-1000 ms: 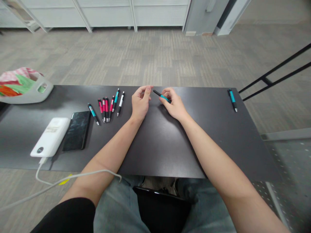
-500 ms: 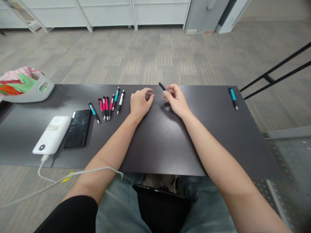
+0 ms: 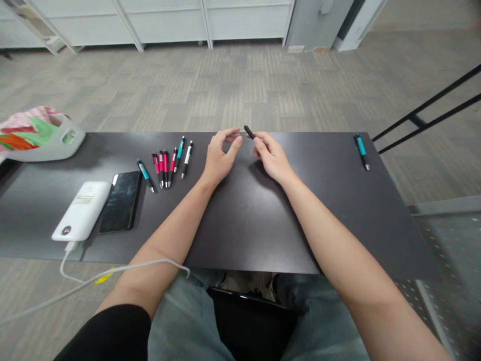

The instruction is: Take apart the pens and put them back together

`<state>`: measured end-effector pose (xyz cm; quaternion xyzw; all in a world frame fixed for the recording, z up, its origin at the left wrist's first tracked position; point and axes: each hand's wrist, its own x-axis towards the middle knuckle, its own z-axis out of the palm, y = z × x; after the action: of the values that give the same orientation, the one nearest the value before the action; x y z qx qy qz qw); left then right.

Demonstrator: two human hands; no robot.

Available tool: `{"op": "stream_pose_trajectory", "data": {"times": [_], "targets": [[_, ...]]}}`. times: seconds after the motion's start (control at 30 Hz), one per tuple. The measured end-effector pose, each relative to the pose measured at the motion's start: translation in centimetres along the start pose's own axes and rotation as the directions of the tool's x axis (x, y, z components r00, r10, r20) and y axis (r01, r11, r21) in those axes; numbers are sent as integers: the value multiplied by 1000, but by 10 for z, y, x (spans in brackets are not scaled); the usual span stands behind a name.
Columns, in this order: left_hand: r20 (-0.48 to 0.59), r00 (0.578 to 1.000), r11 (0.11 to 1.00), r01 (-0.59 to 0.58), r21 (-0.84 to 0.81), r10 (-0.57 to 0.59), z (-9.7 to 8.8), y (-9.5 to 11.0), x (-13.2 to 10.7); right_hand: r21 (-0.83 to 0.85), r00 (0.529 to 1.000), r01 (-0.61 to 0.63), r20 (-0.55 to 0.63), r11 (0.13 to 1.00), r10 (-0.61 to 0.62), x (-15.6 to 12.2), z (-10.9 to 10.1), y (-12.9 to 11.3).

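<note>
My right hand [image 3: 272, 156] pinches a pen [image 3: 248, 132] between thumb and fingers, just above the far part of the dark table. Only the pen's black end shows; the rest is hidden in the hand. A short gap to the left of the pen, my left hand [image 3: 220, 156] is open and holds nothing, its thumb and fingers parted. Farther left lie several red pens [image 3: 165, 168], a white pen [image 3: 187, 159], a teal pen [image 3: 179, 154] beside it and another teal pen [image 3: 146, 176]. One more teal pen [image 3: 362, 152] lies alone at the table's right end.
On the left of the table [image 3: 248, 220] are a black phone [image 3: 120, 201] and a white power bank [image 3: 81, 210] with a white cable [image 3: 124, 268], which crosses over my left forearm. A pale basket [image 3: 69, 143] holds colourful cloth. Black metal bars [image 3: 417, 121] stand off the right edge.
My left hand has risen slightly and moved closer to the pen, its fingers reaching farther out. The pen in my right hand has tilted and shifted slightly left.
</note>
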<state>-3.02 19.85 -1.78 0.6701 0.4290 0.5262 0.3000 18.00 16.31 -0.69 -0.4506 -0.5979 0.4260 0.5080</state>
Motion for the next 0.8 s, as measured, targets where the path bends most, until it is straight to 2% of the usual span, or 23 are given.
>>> {"op": "stream_pose_trajectory", "data": {"times": [0.07,0.13,0.2,0.27,0.4,0.53,0.67,0.8], "targets": [[42,999,987,-14,-160,21,2,0,3,39,998,-21,65,999,19,-4,4,-8],[86,996,959,17,-284,8,5,2,4,105,986,-94,148,990,78,-7,10,-15],[108,994,923,71,-378,-33,8,6,4,163,963,-179,233,970,138,-9,14,-18],[106,990,881,128,-455,-89,13,11,3,193,949,-209,277,959,151,-9,17,-18],[47,987,823,153,-547,-153,25,19,-2,154,973,-111,216,982,76,-8,17,-7],[-49,985,827,110,-551,-164,32,26,-8,20,990,3,142,1000,-6,-6,17,1],[-101,969,825,136,-549,-226,32,36,-11,-101,990,136,57,986,-131,-7,19,1],[-102,960,804,159,-573,-262,29,44,-10,-160,989,147,23,976,-145,-10,20,0]]}}
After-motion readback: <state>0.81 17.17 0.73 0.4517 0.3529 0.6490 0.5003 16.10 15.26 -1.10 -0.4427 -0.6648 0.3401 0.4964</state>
